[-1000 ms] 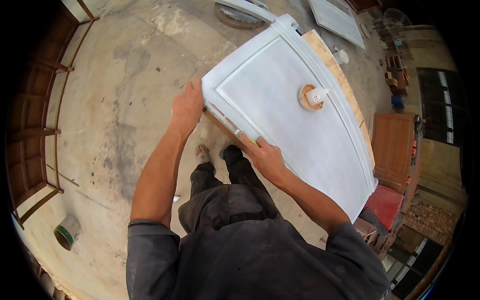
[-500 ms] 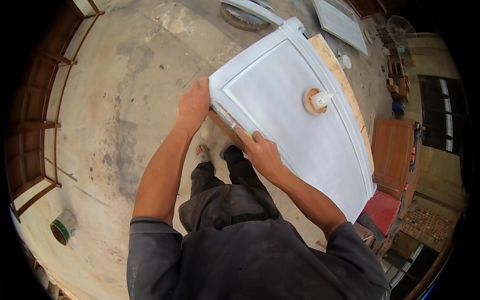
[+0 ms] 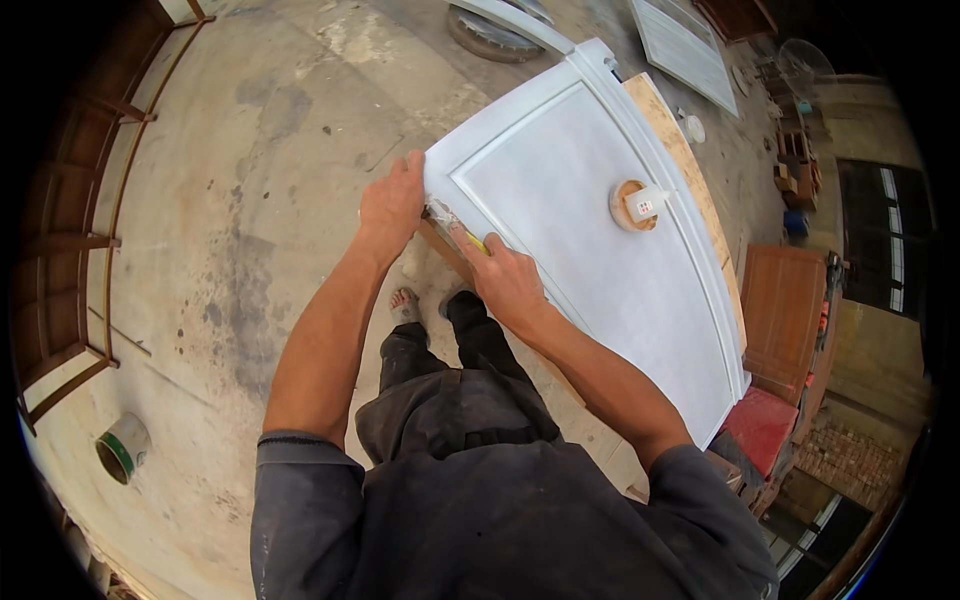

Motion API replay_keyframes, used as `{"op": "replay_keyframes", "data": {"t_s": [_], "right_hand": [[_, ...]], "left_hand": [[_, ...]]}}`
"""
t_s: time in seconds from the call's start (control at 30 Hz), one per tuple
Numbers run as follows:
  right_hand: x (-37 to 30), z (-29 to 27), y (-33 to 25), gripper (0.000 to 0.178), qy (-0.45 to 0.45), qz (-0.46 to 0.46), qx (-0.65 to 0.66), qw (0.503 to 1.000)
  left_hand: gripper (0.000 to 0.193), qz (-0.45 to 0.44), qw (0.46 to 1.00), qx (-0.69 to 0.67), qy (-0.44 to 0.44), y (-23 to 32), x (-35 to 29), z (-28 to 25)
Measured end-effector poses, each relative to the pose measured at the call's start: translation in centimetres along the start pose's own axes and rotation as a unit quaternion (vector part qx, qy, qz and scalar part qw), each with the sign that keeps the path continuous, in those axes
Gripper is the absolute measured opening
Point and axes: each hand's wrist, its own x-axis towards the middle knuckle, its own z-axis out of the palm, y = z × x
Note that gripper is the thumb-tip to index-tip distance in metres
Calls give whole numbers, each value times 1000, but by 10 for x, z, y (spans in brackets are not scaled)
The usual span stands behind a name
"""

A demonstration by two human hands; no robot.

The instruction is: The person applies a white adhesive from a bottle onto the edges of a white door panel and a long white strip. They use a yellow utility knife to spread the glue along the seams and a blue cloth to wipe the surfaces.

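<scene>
A white-painted panel (image 3: 560, 180) with a raised moulding and a curved far edge lies tilted before me. My left hand (image 3: 396, 198) is closed on its near left corner, fingers over the edge. In my right hand (image 3: 508, 284) is a slim yellow-handled tool (image 3: 478, 243), its pale front end against the panel's near edge, close to my left hand. The exact kind of that tool cannot be made out. On the panel stands a round tan tub (image 3: 624, 206), with a small white bottle (image 3: 645, 205) lying across it.
Beneath the panel shows a bare wooden board (image 3: 690, 160). A second white panel (image 3: 685, 50) and a white pot (image 3: 694, 128) are at the far right. Brown wooden furniture (image 3: 785, 310) stands to the right, with a red item (image 3: 762, 430) beside it. Dark wooden frames (image 3: 60, 240) and a bucket (image 3: 122, 448) are at left.
My right hand has slid left and farther away along the panel's near edge with the tool, closer to my left hand. My left hand keeps its hold on the corner.
</scene>
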Motion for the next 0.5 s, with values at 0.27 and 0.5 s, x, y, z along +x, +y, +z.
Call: {"op": "replay_keyframes", "data": {"t_s": [0.27,0.5], "right_hand": [[15,-4,-2,66,-10,-4,12,1000],[6,-9,-5,62,-36,9,16,999]], "left_hand": [[34,-1,1000,-6,-11,-8,5,7],[34,35,999,-17,-35,-29,6,14]]}}
